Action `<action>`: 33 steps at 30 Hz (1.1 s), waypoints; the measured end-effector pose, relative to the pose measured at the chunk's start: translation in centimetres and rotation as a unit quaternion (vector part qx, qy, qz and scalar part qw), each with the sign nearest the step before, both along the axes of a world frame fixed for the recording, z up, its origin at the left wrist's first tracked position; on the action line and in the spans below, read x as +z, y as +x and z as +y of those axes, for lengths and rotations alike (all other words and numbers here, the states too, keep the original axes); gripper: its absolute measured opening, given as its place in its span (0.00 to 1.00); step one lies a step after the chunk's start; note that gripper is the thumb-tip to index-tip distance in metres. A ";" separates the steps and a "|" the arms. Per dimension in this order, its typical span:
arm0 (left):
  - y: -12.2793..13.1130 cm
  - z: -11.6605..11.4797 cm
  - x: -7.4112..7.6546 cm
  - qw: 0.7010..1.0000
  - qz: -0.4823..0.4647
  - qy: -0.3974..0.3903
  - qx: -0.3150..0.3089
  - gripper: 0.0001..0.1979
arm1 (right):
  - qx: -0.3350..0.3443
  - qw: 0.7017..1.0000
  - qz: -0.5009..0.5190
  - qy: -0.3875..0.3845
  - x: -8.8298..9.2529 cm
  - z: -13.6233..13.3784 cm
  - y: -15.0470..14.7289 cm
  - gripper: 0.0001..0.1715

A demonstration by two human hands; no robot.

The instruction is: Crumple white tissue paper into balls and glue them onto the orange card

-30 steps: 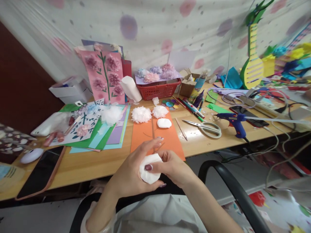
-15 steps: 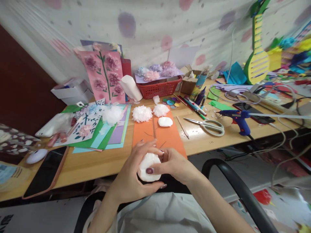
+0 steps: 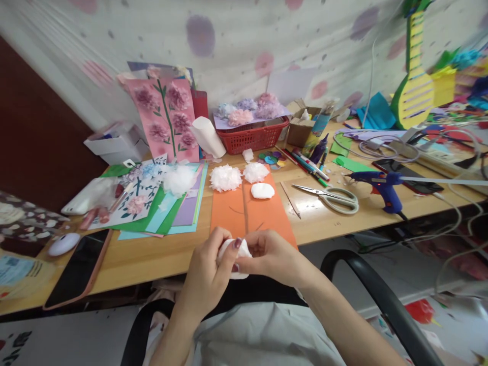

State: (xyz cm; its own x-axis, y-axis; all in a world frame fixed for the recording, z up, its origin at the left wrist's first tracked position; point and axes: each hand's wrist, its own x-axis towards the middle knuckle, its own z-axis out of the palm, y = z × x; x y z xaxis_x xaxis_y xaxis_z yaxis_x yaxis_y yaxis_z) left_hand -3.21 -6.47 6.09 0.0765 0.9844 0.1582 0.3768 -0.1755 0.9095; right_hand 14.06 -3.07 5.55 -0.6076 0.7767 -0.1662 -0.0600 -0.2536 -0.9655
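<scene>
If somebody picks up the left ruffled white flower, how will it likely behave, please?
The left ruffled white flower is probably light, as it looks built of many thin petals. Its loose, ragged edges would likely bend or crush under a firm squeeze. I cannot tell whether it is fixed to the orange sheet.

Orange paper (image 3: 265, 212), scissors (image 3: 324, 194) on table (image 3: 160, 256).

Wall covering (image 3: 236, 40), white, pink and purple spots, creased: twelve o'clock. Panel (image 3: 34, 117), dark brown, plain: ten o'clock. Table (image 3: 168, 262), light wood, glossy, reflecting soft light: nine to three o'clock. Chair armrests (image 3: 385, 302), black, curved: four and seven o'clock.
</scene>
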 end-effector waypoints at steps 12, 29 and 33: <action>1.2 -0.6 0.4 0.993 -0.082 -0.077 0.046 0.18 | 0.011 0.999 0.031 -0.018 -0.1 0.1 0.6 0.24; 1.1 -0.7 -0.6 0.970 -0.229 -0.064 0.050 0.22 | -0.152 0.981 0.101 -0.060 -1.3 -0.1 -0.6 0.21; 0.6 -0.4 -0.9 0.965 -0.246 -0.082 0.036 0.24 | -0.198 0.975 0.094 -0.029 -1.1 0.1 -1.2 0.20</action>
State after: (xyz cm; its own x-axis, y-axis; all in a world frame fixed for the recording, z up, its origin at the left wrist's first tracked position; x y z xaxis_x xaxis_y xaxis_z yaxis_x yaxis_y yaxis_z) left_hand -2.57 -6.85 5.17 -0.0379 0.9993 -0.0014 -0.1015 -0.0025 0.9948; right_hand 12.83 -2.99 4.44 -0.2865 0.9492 -0.1304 -0.3394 -0.2278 -0.9126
